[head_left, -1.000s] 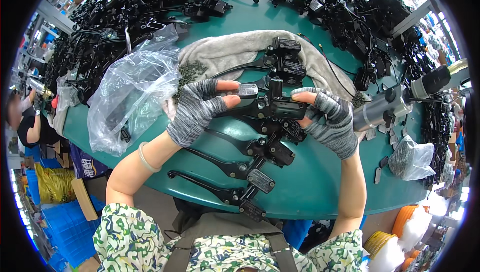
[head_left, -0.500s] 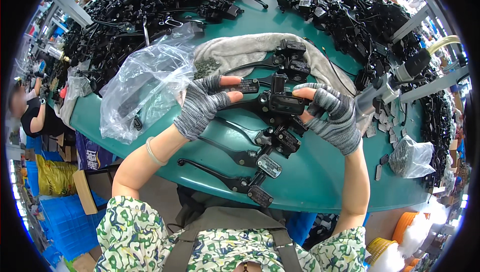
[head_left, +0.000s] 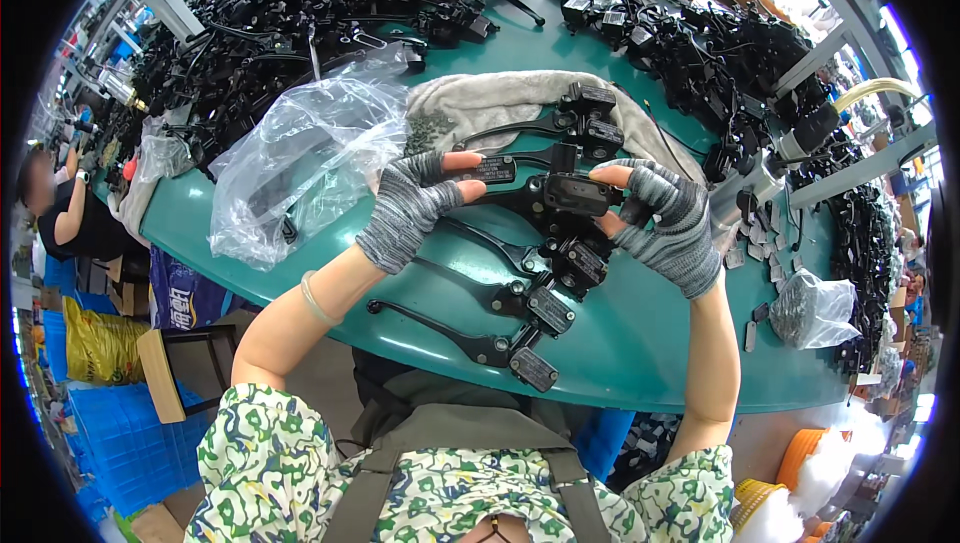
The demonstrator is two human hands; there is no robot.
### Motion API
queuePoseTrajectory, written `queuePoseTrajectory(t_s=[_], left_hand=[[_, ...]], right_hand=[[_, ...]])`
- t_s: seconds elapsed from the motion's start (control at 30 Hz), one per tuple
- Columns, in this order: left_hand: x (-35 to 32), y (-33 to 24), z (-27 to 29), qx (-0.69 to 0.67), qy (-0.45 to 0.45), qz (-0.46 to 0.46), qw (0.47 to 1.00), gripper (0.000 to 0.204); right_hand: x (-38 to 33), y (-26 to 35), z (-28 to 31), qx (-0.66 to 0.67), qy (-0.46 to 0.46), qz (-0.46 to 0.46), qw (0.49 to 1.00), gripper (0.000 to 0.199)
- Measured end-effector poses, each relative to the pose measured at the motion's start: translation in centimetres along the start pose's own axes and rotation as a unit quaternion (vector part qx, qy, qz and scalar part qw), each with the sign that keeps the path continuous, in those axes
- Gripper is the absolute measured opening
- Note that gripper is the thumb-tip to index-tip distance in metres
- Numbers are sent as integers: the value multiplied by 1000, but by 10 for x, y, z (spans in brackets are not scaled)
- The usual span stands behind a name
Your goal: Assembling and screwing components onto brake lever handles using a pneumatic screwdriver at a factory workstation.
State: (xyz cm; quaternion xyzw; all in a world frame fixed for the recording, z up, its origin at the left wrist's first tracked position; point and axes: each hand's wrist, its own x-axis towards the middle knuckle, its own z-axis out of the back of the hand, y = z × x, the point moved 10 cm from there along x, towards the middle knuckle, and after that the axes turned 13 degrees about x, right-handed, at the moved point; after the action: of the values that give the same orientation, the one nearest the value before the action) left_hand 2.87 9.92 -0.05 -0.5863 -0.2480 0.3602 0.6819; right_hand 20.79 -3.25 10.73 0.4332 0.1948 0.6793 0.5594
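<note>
The table [head_left: 620, 363] is teal green, and everything here is placed against it. Above its middle, both hands wear grey gloves with darker and lighter streaks: the left hand [head_left: 410, 208] and the right hand [head_left: 672, 225]. Between them is a black lever part [head_left: 560, 193], and more black levers [head_left: 500, 328] lie in a row toward the table's near edge. A clear, glossy plastic bag [head_left: 300, 163] lies on its left part, and a pale grey cloth [head_left: 480, 103] further back. The sleeves [head_left: 270, 463] below the near edge are white with green, yellow and navy squiggles.
</note>
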Motion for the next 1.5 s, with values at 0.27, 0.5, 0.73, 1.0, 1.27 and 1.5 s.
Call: queuePoseTrajectory(t_s=[0.27, 0.5, 0.73, 1.0, 1.27, 1.5], left_hand=[[-10, 5, 10, -21, -17, -26, 999, 31], [-21, 2, 10, -22, -17, -34, 999, 32], [-22, 29, 5, -183, 25, 60, 981, 32], [-14, 49, -16, -419, 106, 118, 894, 41], [-30, 28, -8, -427, 97, 133, 889, 44], [-38, 39, -7, -475, 135, 154, 856, 58]], right_hand=[[-4, -3, -3, 13, -21, -47, 999, 39], [-13, -26, 0, 66, -61, -104, 990, 39], [-15, -46, -2, 72, -63, -134, 986, 43], [-5, -64, -14, 133, -46, -120, 983, 50], [5, -74, -18, 181, -35, -115, 976, 45], [-2, -73, -5, 187, -10, -138, 973, 46]])
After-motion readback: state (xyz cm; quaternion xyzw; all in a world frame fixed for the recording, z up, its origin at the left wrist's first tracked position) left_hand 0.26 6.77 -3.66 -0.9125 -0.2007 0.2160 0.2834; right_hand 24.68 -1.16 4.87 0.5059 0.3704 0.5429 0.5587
